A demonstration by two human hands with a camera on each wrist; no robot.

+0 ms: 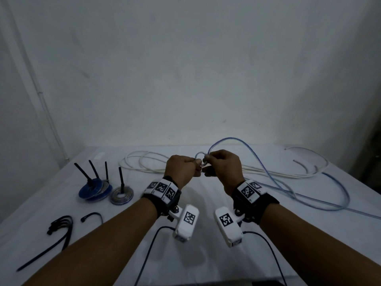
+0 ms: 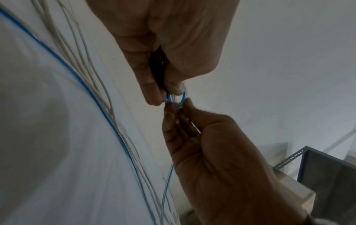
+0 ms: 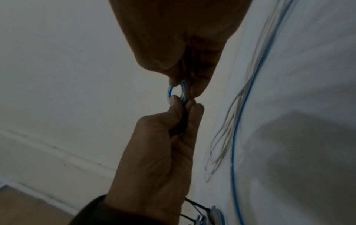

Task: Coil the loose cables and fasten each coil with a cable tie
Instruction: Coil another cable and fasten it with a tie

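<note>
Above the middle of the white-covered counter (image 1: 185,254), both hands are held raised and close together, forearms reaching forward from the near edge, each wrist wrapped in a black band with white marker tiles. The left hand (image 1: 181,169) is closed into a loose fist, its thumb and fingers (image 2: 152,89) pinched on one side of a small ring formed in the thin clear-and-blue cable (image 1: 199,156). The right hand (image 1: 221,167) is curled likewise, its grip narrow and pinched on the opposite side of the same ring (image 3: 176,92). The ring is held in the air between the two sets of fingertips, clear of the counter.

From the right hand, the rest of the blue cable arches up and away, then falls to the counter and trails in long loops to the right (image 1: 338,195). A loose white cable (image 1: 144,164) is spread in wide loops across the far part of the counter, behind the hands.

On the left, flat coils of blue and silver cable (image 1: 97,189) are seen, each bound with a black cable tie whose tail stands upright (image 1: 120,178). Nearer, at the left edge, loose black cable ties (image 1: 61,228) are laid on the counter.
</note>
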